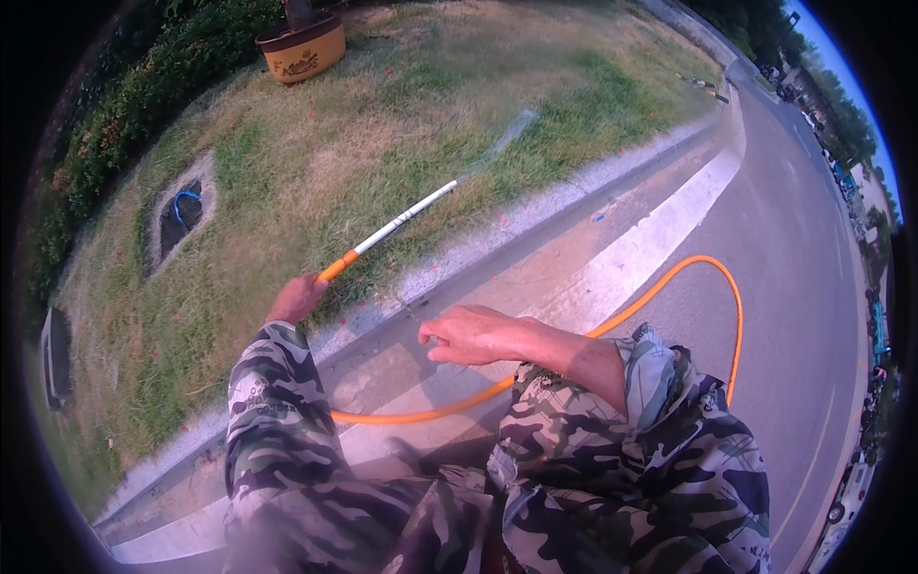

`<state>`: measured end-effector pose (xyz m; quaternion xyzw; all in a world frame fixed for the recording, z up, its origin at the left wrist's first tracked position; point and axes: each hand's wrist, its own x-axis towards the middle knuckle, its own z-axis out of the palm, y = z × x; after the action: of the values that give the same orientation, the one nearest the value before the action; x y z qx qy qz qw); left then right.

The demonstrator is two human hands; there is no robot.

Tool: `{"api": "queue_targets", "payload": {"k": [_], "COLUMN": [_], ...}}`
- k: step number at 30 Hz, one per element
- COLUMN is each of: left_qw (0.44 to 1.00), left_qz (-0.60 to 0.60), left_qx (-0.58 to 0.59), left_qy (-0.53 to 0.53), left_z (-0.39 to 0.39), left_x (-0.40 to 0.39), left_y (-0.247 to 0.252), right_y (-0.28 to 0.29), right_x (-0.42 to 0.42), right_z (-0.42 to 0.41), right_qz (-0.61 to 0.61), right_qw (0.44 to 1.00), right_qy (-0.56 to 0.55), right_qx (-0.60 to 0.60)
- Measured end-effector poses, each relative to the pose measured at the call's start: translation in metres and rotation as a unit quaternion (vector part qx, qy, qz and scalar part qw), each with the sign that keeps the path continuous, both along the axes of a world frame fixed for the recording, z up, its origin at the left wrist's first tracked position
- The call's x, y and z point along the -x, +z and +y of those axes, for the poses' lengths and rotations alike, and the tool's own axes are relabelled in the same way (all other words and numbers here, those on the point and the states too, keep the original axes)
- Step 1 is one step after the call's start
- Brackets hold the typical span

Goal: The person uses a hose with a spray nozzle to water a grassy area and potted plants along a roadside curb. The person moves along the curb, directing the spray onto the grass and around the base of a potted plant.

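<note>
My left hand (298,298) grips the orange hose end of a watering wand, with the arm stretched out over the grass edge. From it a white pipe (407,217) points up and right. Water (510,135) sprays from the pipe's tip onto the patchy lawn (358,143). My right hand (470,334) hovers in front of my body above the kerb, its fingers loosely bent and nothing visible in it. An orange hose (667,278) passes behind my right forearm and loops over the road. Its run behind my left sleeve is hidden.
A concrete kerb (652,244) and gutter separate lawn from asphalt road (789,287). A yellow-brown planter pot (304,52) stands near the hedge (150,107). A pit (179,219) in the lawn holds a blue hose (188,195). Vehicles line the far roadside, including a white car (852,491).
</note>
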<state>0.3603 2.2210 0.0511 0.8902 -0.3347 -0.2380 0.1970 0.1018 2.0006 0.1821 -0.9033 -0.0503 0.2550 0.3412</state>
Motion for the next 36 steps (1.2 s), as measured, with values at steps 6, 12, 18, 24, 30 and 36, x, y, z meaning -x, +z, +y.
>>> {"api": "queue_targets", "payload": {"k": [6,12,18,24,30,36], "left_qw": [0.999,0.995,0.996,0.997,0.995,0.991], "left_qz": [-0.034,-0.083,-0.087,-0.063,-0.051,-0.051], "left_qx": [-0.023,-0.053,-0.031,0.024,0.018,0.022], "left_qy": [0.009,0.014,0.019,0.042,0.082,0.122], "left_z": [0.047,0.063,0.067,0.077,0.076,0.07], "left_x": [-0.012,-0.013,-0.013,-0.017,-0.018,-0.021], "left_y": [-0.004,-0.014,-0.03,-0.036,-0.04,-0.049], "right_y": [0.002,0.001,0.004,-0.005,-0.009,-0.001], "right_x": [0.001,0.001,0.003,0.002,0.003,0.003], "right_z": [0.002,0.001,0.0,-0.001,-0.002,0.002], "right_qz": [0.013,0.015,-0.004,-0.027,-0.019,-0.024], "right_qw": [1.0,1.0,1.0,0.999,0.999,0.999], "right_qy": [-0.004,-0.002,0.01,0.024,0.021,0.016], "right_qx": [0.011,0.017,0.013,0.016,0.016,0.013]}}
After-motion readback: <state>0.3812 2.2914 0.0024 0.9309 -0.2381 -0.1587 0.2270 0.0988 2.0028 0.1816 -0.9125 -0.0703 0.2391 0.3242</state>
